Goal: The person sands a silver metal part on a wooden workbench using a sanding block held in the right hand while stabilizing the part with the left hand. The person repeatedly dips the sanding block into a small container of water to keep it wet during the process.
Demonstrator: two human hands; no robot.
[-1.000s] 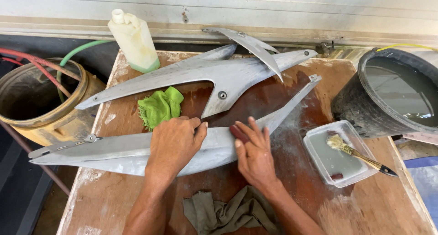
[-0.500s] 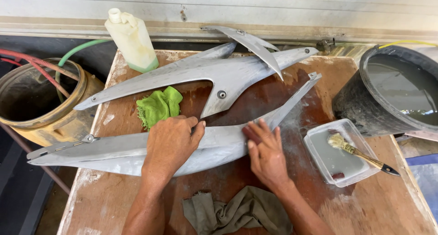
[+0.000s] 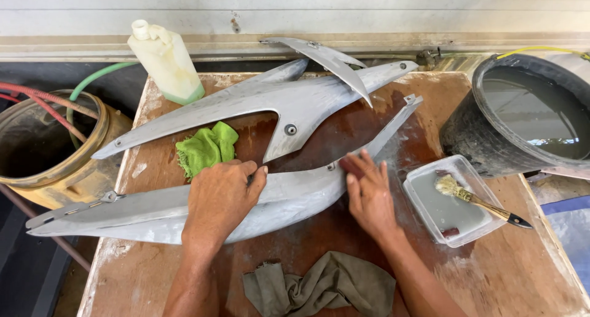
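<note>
On the wooden table [image 3: 491,280], both hands' fingers lie flat on the grey panel [image 3: 153,209]: left hand [image 3: 221,197] curled, right hand [image 3: 369,194] spread.

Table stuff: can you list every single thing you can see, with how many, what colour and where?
Long panel: one, grey, near side of table, under both hands.
Forked panel: one, grey, behind it.
Small curved panel: one, grey, far edge.
Green cloth: one, between the two big panels.
Rag: one, dull olive-grey, near edge.
Bottle: one, cream plastic, far left corner.
Tray: one, clear plastic, right side.
Brush: one, pale bristles, dark-tipped handle, lying across the tray.
Bucket: one, black, holding cloudy water, far right.
Drum: one, yellowish, left of table.
Hoses: green and red, by the drum.
Table: one, brown wood.
Left hand: flat on long panel.
Right hand: flat on long panel.
</note>
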